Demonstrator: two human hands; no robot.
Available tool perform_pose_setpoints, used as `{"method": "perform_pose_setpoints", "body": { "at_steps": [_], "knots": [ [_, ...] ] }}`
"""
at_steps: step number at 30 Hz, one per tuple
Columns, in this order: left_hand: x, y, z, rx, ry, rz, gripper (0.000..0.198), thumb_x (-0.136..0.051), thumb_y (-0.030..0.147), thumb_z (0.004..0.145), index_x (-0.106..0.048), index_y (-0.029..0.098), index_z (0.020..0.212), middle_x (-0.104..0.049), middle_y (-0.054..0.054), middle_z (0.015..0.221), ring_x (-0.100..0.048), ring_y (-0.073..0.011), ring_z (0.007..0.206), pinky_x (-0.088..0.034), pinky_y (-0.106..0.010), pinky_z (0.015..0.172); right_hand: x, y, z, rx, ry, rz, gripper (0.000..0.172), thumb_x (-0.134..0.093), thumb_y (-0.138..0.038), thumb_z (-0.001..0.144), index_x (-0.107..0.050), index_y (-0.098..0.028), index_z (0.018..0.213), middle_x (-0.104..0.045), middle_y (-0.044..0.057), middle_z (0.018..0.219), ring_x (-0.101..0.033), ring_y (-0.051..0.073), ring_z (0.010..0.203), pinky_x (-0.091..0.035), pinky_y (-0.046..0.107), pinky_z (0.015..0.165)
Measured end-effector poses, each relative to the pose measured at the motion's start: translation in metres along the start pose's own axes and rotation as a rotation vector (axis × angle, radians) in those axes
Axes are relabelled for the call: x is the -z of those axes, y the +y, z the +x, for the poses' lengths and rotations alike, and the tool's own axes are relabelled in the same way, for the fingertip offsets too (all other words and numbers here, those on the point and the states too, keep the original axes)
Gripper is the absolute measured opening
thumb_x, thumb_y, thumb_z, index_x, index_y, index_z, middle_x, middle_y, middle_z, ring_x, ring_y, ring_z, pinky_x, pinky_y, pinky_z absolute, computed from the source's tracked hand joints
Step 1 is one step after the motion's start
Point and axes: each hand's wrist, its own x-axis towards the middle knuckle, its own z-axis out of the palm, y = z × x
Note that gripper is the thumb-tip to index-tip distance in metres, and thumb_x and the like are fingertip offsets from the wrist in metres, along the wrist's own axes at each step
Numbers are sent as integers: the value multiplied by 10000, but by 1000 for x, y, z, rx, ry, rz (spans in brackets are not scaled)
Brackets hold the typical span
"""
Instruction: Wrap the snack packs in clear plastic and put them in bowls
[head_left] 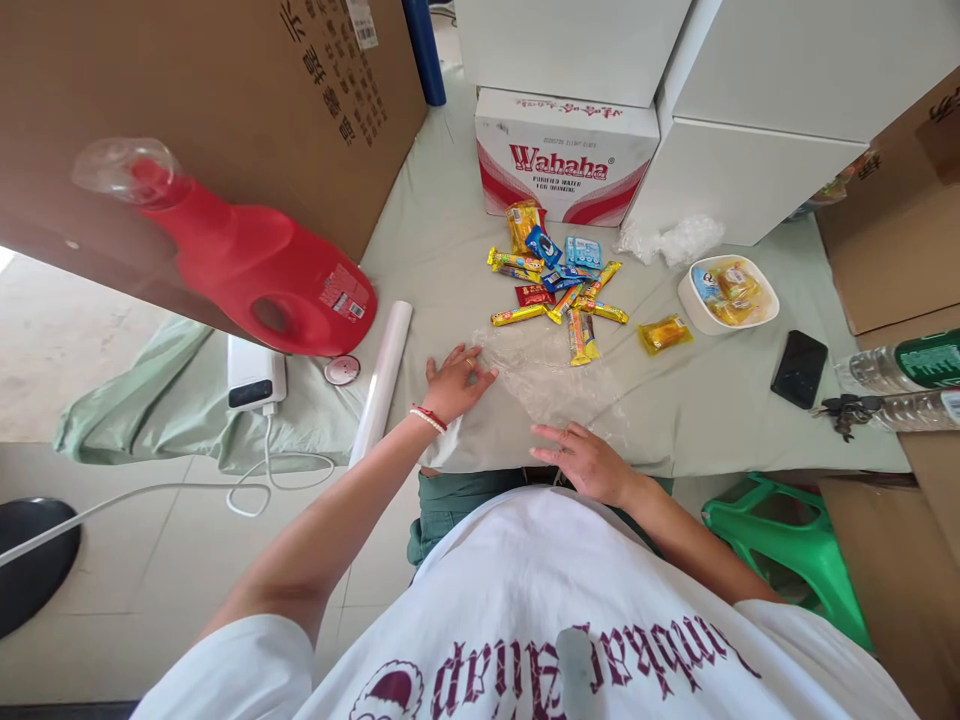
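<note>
A clear plastic bag [551, 380] lies flat on the pale green cloth [712, 410] right in front of me. My left hand [457, 382] rests on the bag's left edge with fingers spread, a red and white bracelet on its wrist. My right hand [585, 458] lies flat on the bag's near edge, fingers stretched to the left. Neither hand grips anything. Just beyond the bag sits a pile of wrapped snacks [559, 285], yellow, blue and red.
A white bowl [694, 305] with snack packets and a loose yellow packet [664, 333] lie right. A black phone [799, 368], keys [844, 412] and bottles [900, 385] sit far right. A white roll [384, 375], power bank [255, 372] and red jug [247, 265] stand left. Boxes, including a Wahaha carton [562, 160], line the back.
</note>
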Motion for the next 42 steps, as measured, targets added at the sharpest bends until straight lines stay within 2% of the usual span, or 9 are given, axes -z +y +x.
{"method": "perform_pose_setpoints", "body": {
  "at_steps": [3, 6, 12, 20, 28, 32, 35, 37, 42],
  "knots": [
    [-5, -1, 3, -1, 14, 7, 340, -757, 441, 803, -559, 225, 632, -622, -78, 1493, -334, -375, 1540, 103, -688, 1232, 10, -1, 8, -254, 320, 79, 309, -480, -358, 1051, -731, -273, 1210, -739, 88, 1246, -697, 221, 1019, -570, 394, 918],
    [-9, -2, 0, -21, 11, 32, 256, -756, 347, 782, -575, 230, 642, -596, -72, 1523, -346, -355, 1537, 86, -693, 1240, 23, 15, 19, -628, 545, 66, 470, -427, -595, 1038, -722, -231, 1081, -754, 74, 895, -674, 211, 748, -534, 334, 730],
    [-16, 0, -10, -49, 24, 44, 176, -720, 208, 777, -580, 219, 671, -537, -100, 1577, -347, -355, 1546, 75, -676, 1250, 27, 57, 46, -785, 338, -20, 490, -568, -691, 906, -728, -228, 890, -642, 25, 714, -597, 200, 687, -416, 290, 645],
    [-15, 0, -12, -50, 48, 3, 149, -670, 211, 820, -616, 229, 682, -587, -95, 1528, -384, -358, 1530, 53, -646, 1265, 10, 41, 45, -430, 411, -116, 252, -555, -380, 968, -757, -232, 939, -649, 79, 938, -593, 237, 899, -494, 373, 831],
    [-7, 6, 9, 31, -53, -26, 172, -566, 287, 867, -690, 247, 754, -677, -33, 1429, -411, -295, 1520, -20, -637, 1284, -1, -3, 29, 232, -141, -376, 219, -565, -124, 956, -760, -207, 899, -641, 69, 1436, -536, 266, 1298, -465, 458, 1073],
    [-4, 17, 14, 51, -28, -64, 162, -561, 314, 857, -693, 240, 799, -681, -51, 1411, -402, -285, 1520, -224, -550, 1287, -24, -6, 42, 229, -242, -460, 295, -483, -108, 999, -772, -134, 950, -481, 101, 1611, -474, 273, 1425, -393, 479, 1212],
    [-2, 28, 0, -1, 229, 29, 131, -608, 326, 852, -691, 224, 849, -638, -102, 1418, -401, -303, 1499, -318, -504, 1252, -36, -10, 53, 119, -224, -461, 362, -412, -97, 1027, -755, -110, 1143, -459, 117, 1626, -422, 260, 1488, -325, 495, 1268],
    [-3, 35, -16, -19, 360, 92, 184, -610, 383, 880, -680, 213, 900, -652, -134, 1305, -546, -302, 1335, -411, -493, 1173, -40, -11, 58, 76, -204, -445, 389, -391, -92, 1034, -737, -112, 1210, -460, 119, 1626, -393, 255, 1512, -306, 508, 1278],
    [-19, 47, -48, 97, 65, 94, 300, -600, 511, 900, -642, 213, 894, -671, -70, 929, -651, -218, 831, -534, -373, 833, -39, -10, 63, 74, -189, -462, 290, -490, -149, 1028, -780, -144, 1044, -523, 117, 1569, -392, 283, 1500, -296, 506, 1283]
  ]
}}
